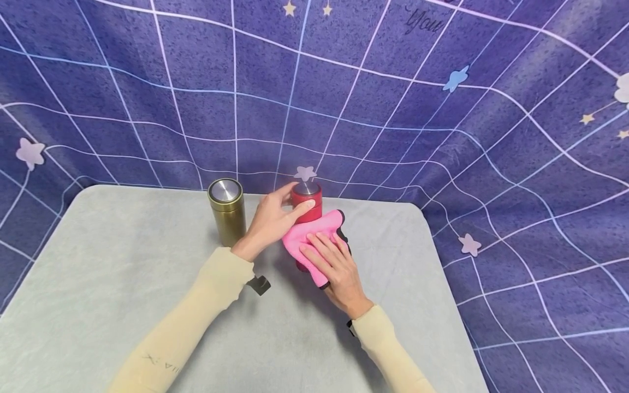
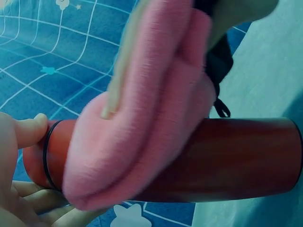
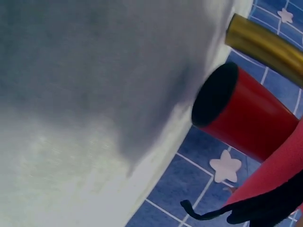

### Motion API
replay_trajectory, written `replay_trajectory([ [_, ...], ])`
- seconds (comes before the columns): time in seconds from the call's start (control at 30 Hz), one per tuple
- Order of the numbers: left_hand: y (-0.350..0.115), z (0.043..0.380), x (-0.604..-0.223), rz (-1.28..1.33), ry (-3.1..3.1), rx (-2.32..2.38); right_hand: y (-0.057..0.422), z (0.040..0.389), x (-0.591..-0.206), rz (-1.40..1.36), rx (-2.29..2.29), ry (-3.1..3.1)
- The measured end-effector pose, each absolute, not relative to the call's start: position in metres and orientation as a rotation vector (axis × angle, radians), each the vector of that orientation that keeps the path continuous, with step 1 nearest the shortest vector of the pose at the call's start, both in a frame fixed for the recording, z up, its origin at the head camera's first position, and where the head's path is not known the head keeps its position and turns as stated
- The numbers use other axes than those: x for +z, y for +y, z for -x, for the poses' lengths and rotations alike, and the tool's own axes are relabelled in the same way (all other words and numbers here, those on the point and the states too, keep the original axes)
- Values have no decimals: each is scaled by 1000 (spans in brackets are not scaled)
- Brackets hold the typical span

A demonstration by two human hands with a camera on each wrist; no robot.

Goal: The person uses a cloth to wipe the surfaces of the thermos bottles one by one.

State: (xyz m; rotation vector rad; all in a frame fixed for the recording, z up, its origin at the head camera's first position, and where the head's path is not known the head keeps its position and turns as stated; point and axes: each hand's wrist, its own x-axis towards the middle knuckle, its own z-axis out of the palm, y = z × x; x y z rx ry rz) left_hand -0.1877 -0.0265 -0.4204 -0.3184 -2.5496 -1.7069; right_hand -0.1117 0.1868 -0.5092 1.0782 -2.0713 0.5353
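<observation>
Head view: left hand [image 1: 271,221] clamps red flask [image 1: 312,214]; right hand [image 1: 340,268], fingers straight, presses pink cloth [image 1: 297,239] at six o'clock, apparently wiping; rotation likely needed next.

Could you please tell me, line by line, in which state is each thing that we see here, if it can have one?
Red flask: closed, lifted off the table.
Gold flask: closed, standing upright.
Cloth: folded, against the red flask.
Left hand: gripping the red flask's top.
Right hand: pressing the cloth.
Curtain: hanging.
</observation>
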Motion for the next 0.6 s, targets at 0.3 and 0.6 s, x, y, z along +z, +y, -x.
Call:
replay_trajectory([
  [0.3, -26, 186, -423, 373, -2529, -1780, 186, 114, -486, -998, 634, -2021],
  [0.6, -30, 185, -425, 316, -2508, -1926, 192, 114, -479, -955, 999, -2064],
])
